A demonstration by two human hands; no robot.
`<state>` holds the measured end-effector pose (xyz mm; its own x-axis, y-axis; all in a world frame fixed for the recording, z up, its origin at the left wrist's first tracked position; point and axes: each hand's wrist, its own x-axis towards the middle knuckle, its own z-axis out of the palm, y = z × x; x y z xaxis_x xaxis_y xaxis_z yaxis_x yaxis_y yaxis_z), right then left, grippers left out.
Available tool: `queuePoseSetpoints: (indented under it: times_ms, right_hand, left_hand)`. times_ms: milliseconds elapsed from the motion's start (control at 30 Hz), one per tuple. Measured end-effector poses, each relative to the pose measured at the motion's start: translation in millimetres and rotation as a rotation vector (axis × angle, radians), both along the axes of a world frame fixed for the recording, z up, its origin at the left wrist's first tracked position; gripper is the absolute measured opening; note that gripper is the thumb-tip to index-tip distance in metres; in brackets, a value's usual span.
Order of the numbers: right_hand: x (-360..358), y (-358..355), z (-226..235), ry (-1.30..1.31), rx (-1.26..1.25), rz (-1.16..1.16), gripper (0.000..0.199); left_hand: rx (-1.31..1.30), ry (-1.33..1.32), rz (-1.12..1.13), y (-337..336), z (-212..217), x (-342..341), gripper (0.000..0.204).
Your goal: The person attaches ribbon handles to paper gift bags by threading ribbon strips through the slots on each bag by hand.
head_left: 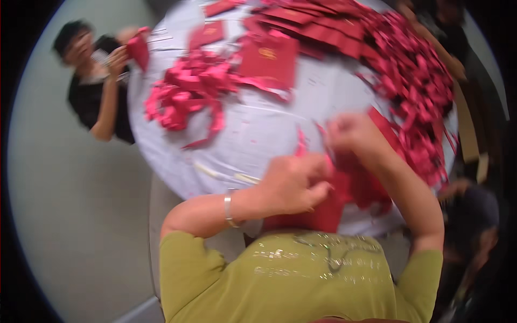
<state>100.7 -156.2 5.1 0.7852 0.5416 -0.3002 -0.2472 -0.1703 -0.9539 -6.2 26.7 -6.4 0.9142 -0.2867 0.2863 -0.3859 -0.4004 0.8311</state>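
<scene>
Both my hands are over a red bag [315, 218] at the near edge of the table, close to my body. My left hand [293, 183], with a bracelet on its wrist, is closed, fingers curled in, and a pink ribbon [301, 142] sticks up behind it. Higher and to the right, my right hand [347, 132] is closed in a pinch, smeared by motion, with a ribbon end beside its fingertips. Under my right forearm lies more red material [363, 185], partly hidden by the arm.
A white-covered round table [253, 129] carries a pink ribbon heap [186, 94] at left, a larger ribbon pile [414, 91] at right and stacked red bags [323, 24] at the back. One person [99, 86] at left holds a red piece; other people are at the right.
</scene>
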Motion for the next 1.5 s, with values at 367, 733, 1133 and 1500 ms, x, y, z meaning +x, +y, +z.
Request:
queuePoseSetpoints:
  times_ms: [367,733,1133,1500]
  right_hand:
    - [49.8,9.7,-35.0,-0.731,-0.317,-0.111,0.017]
    - [-27.0,-38.0,13.0,-0.963,-0.246,0.261,0.02]
    - [-99.7,-67.3,20.2,-0.485,-0.274,0.086,0.012]
    - [-94.7,-94.6,13.4,-0.184,0.596,-0.055,0.013]
  left_hand:
    - [0.1,0.087,-0.058,-2.6,-1.6,10.8,0.017]
    - [0.142,0.107,-0.017,7.2,-15.5,14.8,0.017]
    - [0.147,0.173,-0.015,-2.5,-21.4,9.3,0.015]
    - [0.107,0.162,0.089,11.9,-12.0,36.0,0.016]
